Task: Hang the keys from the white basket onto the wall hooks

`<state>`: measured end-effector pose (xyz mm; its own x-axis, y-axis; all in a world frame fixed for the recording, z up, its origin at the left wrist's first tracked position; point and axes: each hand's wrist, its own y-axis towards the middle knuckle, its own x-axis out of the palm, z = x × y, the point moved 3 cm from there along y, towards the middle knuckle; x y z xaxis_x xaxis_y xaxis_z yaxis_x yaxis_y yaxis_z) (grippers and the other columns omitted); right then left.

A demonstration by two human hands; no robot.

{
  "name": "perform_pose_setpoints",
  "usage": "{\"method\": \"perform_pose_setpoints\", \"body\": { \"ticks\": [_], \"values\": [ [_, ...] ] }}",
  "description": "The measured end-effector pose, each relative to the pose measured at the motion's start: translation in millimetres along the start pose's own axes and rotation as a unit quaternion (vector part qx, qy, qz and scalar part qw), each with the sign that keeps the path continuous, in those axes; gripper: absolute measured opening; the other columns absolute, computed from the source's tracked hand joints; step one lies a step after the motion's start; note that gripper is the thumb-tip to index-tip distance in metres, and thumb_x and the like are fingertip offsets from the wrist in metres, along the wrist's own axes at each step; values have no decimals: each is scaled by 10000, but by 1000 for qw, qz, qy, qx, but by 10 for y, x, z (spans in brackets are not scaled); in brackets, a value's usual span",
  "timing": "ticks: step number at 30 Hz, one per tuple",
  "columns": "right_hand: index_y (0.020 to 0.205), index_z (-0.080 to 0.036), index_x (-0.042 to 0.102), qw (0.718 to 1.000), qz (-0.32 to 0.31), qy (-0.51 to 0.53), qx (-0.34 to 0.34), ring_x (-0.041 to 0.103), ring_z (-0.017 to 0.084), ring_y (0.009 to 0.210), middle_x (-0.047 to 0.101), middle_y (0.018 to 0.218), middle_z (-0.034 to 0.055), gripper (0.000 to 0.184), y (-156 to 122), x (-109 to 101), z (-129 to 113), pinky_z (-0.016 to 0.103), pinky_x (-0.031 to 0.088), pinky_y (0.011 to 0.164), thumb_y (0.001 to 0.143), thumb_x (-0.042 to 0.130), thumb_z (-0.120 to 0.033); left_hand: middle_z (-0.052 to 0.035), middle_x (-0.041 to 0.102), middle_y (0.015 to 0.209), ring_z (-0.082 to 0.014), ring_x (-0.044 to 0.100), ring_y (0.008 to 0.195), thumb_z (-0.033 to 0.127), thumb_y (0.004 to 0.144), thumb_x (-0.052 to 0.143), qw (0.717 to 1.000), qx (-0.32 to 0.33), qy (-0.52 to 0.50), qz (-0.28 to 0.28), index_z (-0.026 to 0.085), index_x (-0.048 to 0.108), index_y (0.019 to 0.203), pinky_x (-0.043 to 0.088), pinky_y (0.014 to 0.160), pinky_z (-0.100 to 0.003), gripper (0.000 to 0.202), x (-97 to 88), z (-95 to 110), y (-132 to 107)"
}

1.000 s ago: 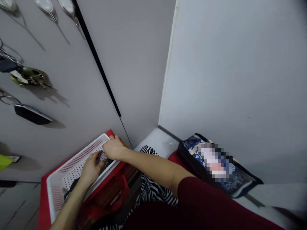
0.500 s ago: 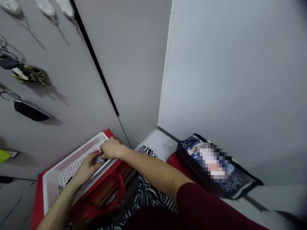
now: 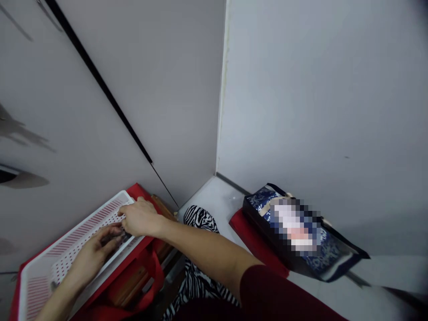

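Note:
A white perforated plastic tray (image 3: 83, 219) lies tilted on a red bag (image 3: 133, 276) at the lower left. My right hand (image 3: 140, 218) reaches across and curls its fingers over the tray's near long edge at the far end. My left hand (image 3: 95, 249) lies inside the tray just beside it, fingers bent around a small dark object (image 3: 115, 237) that I cannot make out. The two hands almost touch.
Grey walls (image 3: 301, 111) meet in a corner ahead; a black strip (image 3: 100, 87) runs diagonally down the left wall. A dark blue patterned bag (image 3: 334, 254) on a red mat (image 3: 257, 243) lies on the floor at right. Zebra-patterned cloth (image 3: 199, 218) lies between.
The view has swung right and down, so the keys and items hanging on the left wall have left the frame. Both hands stay at the tray, the left fingers now curled tighter.

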<state>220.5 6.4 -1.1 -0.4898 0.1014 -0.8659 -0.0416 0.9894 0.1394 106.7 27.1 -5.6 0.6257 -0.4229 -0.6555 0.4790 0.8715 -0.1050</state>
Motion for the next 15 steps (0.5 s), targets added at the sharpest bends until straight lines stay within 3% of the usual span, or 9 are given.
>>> {"method": "perform_pose_setpoints", "body": {
  "ticks": [4, 9, 13, 15],
  "values": [
    [936, -256, 495, 1000, 0, 16, 3, 468, 222, 834, 558, 852, 54, 317, 7, -5, 42, 322, 405, 613, 638, 387, -280, 87, 580, 585, -174, 519, 647, 470, 397, 566, 993, -89, -78, 7, 276, 529, 572, 405, 716, -342, 264, 33, 27, -43],
    [910, -238, 502, 1000, -5, 23, -3, 468, 221, 820, 560, 826, 63, 305, -13, -37, 52, 309, 404, 589, 647, 357, -293, 121, 566, 470, -156, 534, 548, 449, 292, 620, 953, -167, -250, 32, 314, 520, 495, 446, 536, -266, 264, 75, -95, -3],
    [877, -208, 517, 1000, -4, 22, -8, 459, 231, 834, 559, 832, 78, 334, -20, -44, 62, 316, 397, 593, 681, 308, -379, 129, 572, 509, -132, 537, 543, 394, 339, 623, 937, -158, -304, 72, 300, 521, 505, 460, 517, -238, 217, 43, -149, 48],
    [867, -195, 525, 1000, 3, 19, -20, 444, 236, 853, 560, 836, 80, 406, -27, -38, 58, 340, 385, 624, 689, 269, -455, 116, 576, 543, -134, 540, 562, 376, 382, 604, 942, -127, -295, 99, 276, 514, 518, 476, 550, -262, 192, 1, -145, 53]
  ]
}}
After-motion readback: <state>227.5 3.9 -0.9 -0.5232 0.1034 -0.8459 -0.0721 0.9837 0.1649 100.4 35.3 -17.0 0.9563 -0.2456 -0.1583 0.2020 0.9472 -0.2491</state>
